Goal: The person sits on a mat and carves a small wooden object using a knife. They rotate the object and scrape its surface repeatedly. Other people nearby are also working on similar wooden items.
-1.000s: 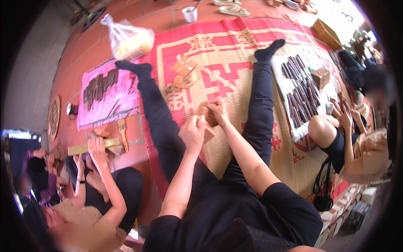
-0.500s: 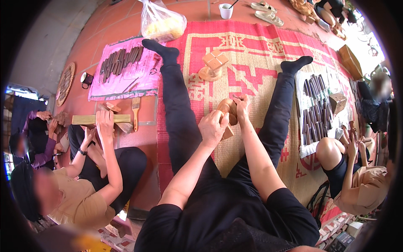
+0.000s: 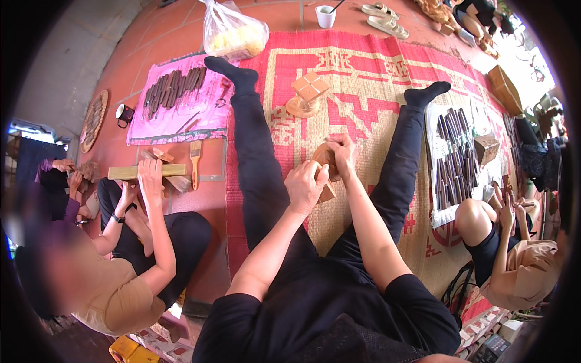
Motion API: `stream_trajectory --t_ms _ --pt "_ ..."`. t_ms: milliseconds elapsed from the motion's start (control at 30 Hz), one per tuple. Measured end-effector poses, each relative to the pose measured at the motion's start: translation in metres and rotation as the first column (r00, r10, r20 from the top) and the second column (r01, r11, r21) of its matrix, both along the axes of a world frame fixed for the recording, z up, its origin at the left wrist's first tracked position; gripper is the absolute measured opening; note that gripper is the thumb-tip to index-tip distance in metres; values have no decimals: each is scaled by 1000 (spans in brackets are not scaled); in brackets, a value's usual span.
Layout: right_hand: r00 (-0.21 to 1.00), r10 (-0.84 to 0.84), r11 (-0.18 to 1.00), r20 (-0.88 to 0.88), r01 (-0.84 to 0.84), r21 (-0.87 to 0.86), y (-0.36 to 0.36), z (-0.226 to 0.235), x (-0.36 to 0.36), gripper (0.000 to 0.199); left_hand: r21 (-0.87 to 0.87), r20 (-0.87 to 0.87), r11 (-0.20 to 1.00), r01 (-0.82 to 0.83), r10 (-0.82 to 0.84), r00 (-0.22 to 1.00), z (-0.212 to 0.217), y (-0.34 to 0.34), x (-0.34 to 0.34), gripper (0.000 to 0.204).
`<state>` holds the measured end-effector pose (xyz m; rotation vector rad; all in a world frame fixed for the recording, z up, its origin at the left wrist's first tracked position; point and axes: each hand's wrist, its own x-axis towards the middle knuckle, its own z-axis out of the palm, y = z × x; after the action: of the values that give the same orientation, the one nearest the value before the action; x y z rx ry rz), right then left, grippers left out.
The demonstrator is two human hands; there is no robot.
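Between my legs, a rounded, carved wooden piece (image 3: 324, 155) with a square block end (image 3: 327, 192) is held low over the mat. My left hand (image 3: 304, 186) is closed around its near left side, thumb and fingers gripping it. My right hand (image 3: 343, 156) is closed in a pinch against the right side of the carving. Whatever lies between those right fingers is hidden or too small to make out. Beyond both hands, a block with a pale cross on top (image 3: 311, 87) rests on a round wooden base (image 3: 302, 107).
A red and straw mat (image 3: 363, 78) lies under my legs. Dark-handled tools lie on a pink cloth (image 3: 212, 121) at left and a white cloth (image 3: 445, 216) at right. A brush (image 3: 195, 164), plastic bag (image 3: 236, 39) and white cup (image 3: 325, 17) stand about. People work on both sides.
My right hand has shifted slightly left and up over the carving, covering more of its top. My left hand stays nearly in place. The person at left has leaned a little.
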<state>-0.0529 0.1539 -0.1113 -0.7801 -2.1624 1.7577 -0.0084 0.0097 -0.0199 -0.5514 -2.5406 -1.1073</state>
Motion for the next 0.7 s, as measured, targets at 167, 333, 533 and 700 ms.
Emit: stream_trajectory --t_ms 167,333,533,700 --pt "1000 25 999 -11 -25 -42 1 9 7 19 43 -9 998 35 -35 999 5 4 0 30" --pt "981 -151 988 124 152 4 25 -20 -1 17 24 -15 999 21 -21 1000 4 3 -1 31" --pt "992 -16 1000 -125 15 -9 4 -11 26 19 25 -15 999 32 -31 999 5 5 -1 30" --pt "958 -278 956 64 269 120 20 -38 17 23 15 -20 999 28 -28 999 5 9 -5 28"
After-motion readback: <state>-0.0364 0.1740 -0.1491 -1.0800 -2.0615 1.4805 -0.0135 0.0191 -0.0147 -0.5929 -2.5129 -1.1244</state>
